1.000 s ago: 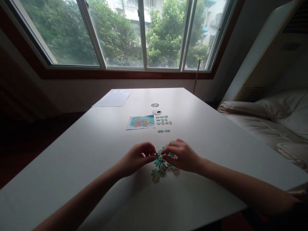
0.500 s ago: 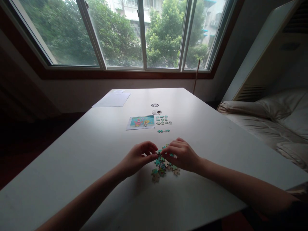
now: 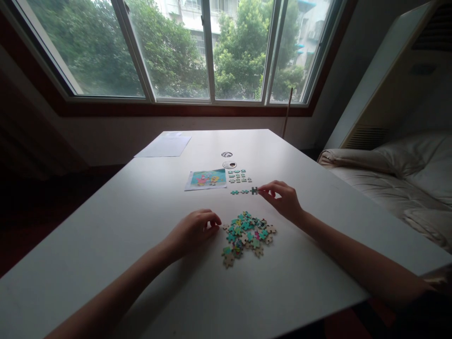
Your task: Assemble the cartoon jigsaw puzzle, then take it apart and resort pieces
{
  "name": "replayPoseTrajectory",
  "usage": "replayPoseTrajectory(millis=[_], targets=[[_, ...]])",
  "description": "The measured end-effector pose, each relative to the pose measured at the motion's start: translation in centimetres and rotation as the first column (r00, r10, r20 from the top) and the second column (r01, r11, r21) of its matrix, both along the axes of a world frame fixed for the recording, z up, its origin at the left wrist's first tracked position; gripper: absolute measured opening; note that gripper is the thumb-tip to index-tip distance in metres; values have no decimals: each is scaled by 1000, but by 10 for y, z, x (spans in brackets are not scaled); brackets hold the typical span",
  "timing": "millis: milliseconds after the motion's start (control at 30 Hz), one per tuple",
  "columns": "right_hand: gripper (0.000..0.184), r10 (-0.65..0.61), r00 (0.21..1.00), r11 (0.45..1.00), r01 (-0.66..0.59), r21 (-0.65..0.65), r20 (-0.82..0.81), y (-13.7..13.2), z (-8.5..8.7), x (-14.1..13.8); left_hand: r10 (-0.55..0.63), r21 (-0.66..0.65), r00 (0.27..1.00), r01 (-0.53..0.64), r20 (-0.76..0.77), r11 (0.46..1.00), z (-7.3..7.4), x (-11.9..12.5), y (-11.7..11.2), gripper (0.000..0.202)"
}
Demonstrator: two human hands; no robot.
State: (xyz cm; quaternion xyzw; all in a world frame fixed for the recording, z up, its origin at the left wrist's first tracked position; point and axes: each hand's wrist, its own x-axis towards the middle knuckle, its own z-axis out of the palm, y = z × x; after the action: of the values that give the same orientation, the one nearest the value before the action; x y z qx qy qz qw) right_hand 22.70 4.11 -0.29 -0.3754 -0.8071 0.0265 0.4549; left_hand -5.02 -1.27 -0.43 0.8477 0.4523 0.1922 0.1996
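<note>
My right hand (image 3: 282, 198) pinches a puzzle piece (image 3: 254, 190) by its right edge, at the right end of a short row of puzzle pieces (image 3: 245, 191). Left of the loose pile of puzzle pieces (image 3: 246, 234), my left hand (image 3: 196, 230) rests low over the table with curled fingers, a gap between thumb and fingertips, and nothing visible in it. The pile mixes teal, green and bare tan pieces, some overlapping. Beyond the short row, more pieces (image 3: 238, 176) lie sorted in small rows beside a colourful cartoon picture sheet (image 3: 207, 179).
The white table (image 3: 116, 230) carries two round black-and-white items (image 3: 229, 165) past the picture and white paper sheets (image 3: 165, 146) at the far left corner. A cushioned sofa (image 3: 399, 179) stands to the right, and a window (image 3: 183, 52) lies ahead.
My right hand has moved from the pile forward and right, carrying a piece to the end of the short row. My left hand has drawn slightly left, away from the pile.
</note>
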Motion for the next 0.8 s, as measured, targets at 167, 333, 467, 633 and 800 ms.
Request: replayPoseTrajectory(millis=[167, 333, 467, 633, 800], targets=[[13, 14, 1000, 1000, -14, 3, 15, 0, -1, -2, -9, 20, 999, 10, -47, 1000, 2, 0, 0, 18], [14, 28, 999, 991, -23, -131, 40, 17, -7, 2, -7, 26, 999, 8, -48, 1000, -2, 1, 0, 18], [14, 11, 995, 965, 17, -263, 103, 38, -18, 5, -14, 31, 999, 16, -47, 999, -5, 4, 1, 18], [14, -51, 980, 930, 116, -349, 190, 53, -25, 10, -22, 19, 999, 23, -42, 1000, -3, 5, 0, 18], [17, -53, 974, 927, 130, -351, 221, 57, -28, 14, -21, 16, 999, 21, -30, 1000, -2, 5, 0, 18]])
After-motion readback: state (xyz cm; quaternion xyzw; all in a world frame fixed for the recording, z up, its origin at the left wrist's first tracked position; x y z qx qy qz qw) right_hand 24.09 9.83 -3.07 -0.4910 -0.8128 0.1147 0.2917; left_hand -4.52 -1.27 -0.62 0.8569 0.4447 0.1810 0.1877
